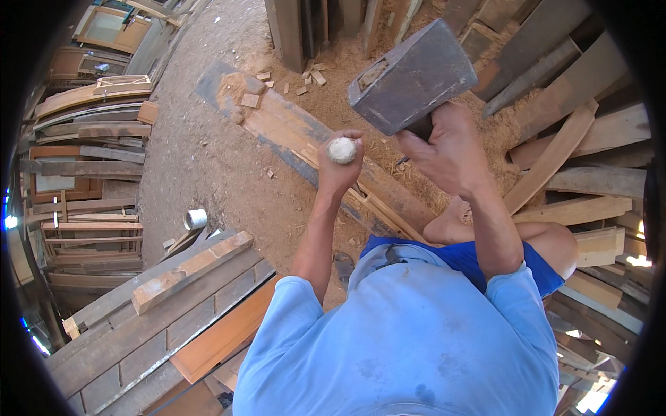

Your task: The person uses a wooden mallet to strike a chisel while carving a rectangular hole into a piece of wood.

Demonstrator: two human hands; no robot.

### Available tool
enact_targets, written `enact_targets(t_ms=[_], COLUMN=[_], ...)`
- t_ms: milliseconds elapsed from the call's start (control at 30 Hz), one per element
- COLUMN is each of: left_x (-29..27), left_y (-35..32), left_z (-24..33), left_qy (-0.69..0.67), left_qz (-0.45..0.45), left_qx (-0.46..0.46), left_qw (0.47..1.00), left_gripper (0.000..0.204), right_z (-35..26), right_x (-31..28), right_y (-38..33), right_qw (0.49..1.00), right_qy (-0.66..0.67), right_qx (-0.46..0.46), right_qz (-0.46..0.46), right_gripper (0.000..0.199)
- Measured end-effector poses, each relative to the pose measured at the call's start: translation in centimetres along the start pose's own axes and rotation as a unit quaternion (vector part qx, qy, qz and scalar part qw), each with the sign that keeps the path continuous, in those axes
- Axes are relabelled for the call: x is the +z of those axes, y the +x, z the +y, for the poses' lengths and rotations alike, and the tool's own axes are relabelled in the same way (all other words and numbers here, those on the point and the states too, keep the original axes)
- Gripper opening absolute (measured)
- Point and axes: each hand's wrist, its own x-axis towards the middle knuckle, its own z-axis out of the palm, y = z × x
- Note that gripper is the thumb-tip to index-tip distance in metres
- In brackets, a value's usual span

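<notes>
Left hand (338, 173) grips a round-topped tool handle (342, 150); to its right, the right hand (451, 151) clasps a block-headed mallet (420, 80)

A dark, blocky mallet (415, 80) is held tilted near a pale, round-ended tool handle (341, 150).

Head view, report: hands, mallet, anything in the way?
Left hand shut around round-ended handle. Right hand gripping mallet. Offcut and sawdust on far end of plank; nothing seen blocking mallet or handle.
</notes>
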Motion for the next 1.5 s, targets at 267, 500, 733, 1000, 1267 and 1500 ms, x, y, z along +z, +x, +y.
enact_targets(t_ms=[267,500,733,1000,1267,1500], left_x=[0.0,1.5,0.9,1.3,3.9,1.5], left_y=[1.1,1.0,0.5,0.7,0.2,-1.0], left_z=[0.0,0.8,-1.3,-0.8,-0.9,-0.6], left_qy=[0.041,0.099,0.054,0.045,0.079,0.049], left_qz=[-0.01,-0.06,-0.021,-0.027,-0.027,-0.049], left_qx=[0.073,0.111,0.077,0.04,0.134,0.075], left_qw=[0.996,0.987,0.995,0.998,0.987,0.995], left_gripper=[0.01,0.017,0.014,0.015,0.014,0.021], right_z=[0.7,5.2,2.6,0.9,4.5,3.4], right_x=[-0.2,2.6,1.3,0.1,1.3,1.7], right_y=[0.0,0.8,0.3,0.5,0.3,0.1], right_qw=[0.999,0.94,0.979,0.993,0.935,0.969], right_qy=[0.012,-0.319,-0.184,-0.118,-0.334,-0.218], right_qx=[-0.028,-0.008,0.034,-0.026,0.001,-0.112], right_qz=[0.045,-0.121,-0.078,0.014,-0.12,0.01], right_gripper=[0.024,0.028,0.028,0.025,0.026,0.027])
